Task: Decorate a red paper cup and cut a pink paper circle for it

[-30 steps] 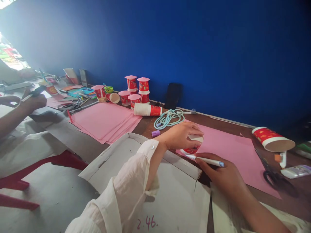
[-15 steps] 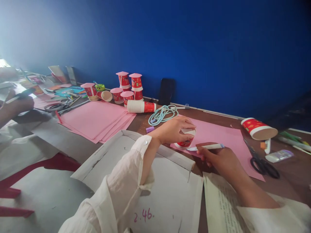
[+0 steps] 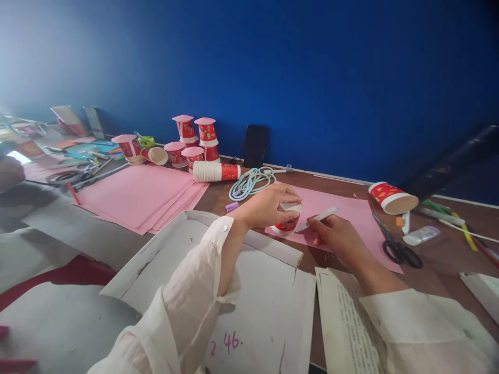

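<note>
My left hand point(image 3: 272, 205) grips a red patterned paper cup point(image 3: 287, 224), which stands upside down with its white base up on a sheet of pink paper point(image 3: 335, 202). Between the thumb and fingers of my right hand point(image 3: 336, 232) is a white marker point(image 3: 326, 213). Its tip meets the paper beside the cup's rim at the right. Just left of my left wrist lies a purple marker cap point(image 3: 232, 206). Black-handled scissors point(image 3: 401, 252) rest at the sheet's right edge.
Behind are a stack of paper cups point(image 3: 216, 171), a pale blue cord point(image 3: 252, 183) and a phone point(image 3: 256, 146). Cups with pink paper tops point(image 3: 184, 130) stand near the blue wall. Pink sheets point(image 3: 136, 197) lie left, white cardboard point(image 3: 265, 306) in front. Another person's hand point(image 3: 11, 174) is blurred at far left.
The view has swung to the right, so things sit further left. My right hand has moved the marker slightly along the cup's rim, with its back end tilted higher. My left hand keeps the cup.
</note>
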The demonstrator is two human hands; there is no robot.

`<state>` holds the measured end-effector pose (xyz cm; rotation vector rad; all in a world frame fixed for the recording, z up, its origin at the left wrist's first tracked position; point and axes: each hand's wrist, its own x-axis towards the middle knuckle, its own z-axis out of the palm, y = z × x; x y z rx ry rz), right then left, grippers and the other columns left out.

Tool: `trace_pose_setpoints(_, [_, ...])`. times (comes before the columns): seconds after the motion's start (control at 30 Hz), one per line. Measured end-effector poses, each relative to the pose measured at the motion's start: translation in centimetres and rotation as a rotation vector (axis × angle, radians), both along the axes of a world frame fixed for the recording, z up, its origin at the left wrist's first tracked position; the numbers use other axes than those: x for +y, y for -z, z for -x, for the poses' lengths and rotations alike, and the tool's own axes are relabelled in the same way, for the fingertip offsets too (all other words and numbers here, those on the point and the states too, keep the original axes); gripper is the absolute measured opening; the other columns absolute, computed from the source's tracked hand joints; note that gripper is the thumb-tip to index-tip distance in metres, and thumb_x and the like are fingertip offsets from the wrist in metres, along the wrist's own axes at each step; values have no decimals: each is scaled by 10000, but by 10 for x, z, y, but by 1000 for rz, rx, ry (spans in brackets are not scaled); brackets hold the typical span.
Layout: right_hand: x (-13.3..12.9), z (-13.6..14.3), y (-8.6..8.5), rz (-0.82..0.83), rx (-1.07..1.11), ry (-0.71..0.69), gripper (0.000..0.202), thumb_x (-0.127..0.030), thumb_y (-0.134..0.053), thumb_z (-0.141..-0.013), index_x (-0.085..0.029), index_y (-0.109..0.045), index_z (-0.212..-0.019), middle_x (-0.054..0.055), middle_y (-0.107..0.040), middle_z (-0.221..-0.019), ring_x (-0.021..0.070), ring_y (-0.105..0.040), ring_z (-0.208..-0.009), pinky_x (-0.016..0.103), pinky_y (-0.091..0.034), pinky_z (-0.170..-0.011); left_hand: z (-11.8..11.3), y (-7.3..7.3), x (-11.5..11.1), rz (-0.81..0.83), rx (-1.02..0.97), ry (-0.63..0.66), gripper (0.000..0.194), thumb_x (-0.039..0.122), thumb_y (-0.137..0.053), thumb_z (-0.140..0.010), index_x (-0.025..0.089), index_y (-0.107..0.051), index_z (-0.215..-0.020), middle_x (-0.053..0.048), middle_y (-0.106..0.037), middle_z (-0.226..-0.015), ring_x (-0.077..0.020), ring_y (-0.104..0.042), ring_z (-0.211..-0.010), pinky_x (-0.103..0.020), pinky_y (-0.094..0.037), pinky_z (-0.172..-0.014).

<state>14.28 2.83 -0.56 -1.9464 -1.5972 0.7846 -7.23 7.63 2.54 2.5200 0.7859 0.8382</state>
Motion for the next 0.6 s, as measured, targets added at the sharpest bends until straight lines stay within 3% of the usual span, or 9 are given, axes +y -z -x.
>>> trace_pose_setpoints(0.17, [12, -2, 2, 3, -8, -1, 337, -447, -536, -879, -196, -646, -682, 37, -692, -566, 183, -662, -605, 276, -440, -630, 0, 0, 0, 33, -11, 1, 299, 265, -641, -853, 207, -701, -1140, -74, -657, -1223, -215, -563, -1189, -366, -435, -1042])
trace_pose_setpoints(0.6, [44, -5, -2, -12, -17, 10, 278, -344, -583, -821, -189, -598, -591, 62, -666, -608, 158, -596, -550, 261, -410, -547, 0, -3, -2, 20, 2, -6, 280, 267, -640, -858, 180, -701, -1118, -83, -663, -1210, -211, -568, -1174, -357, -417, -1051])
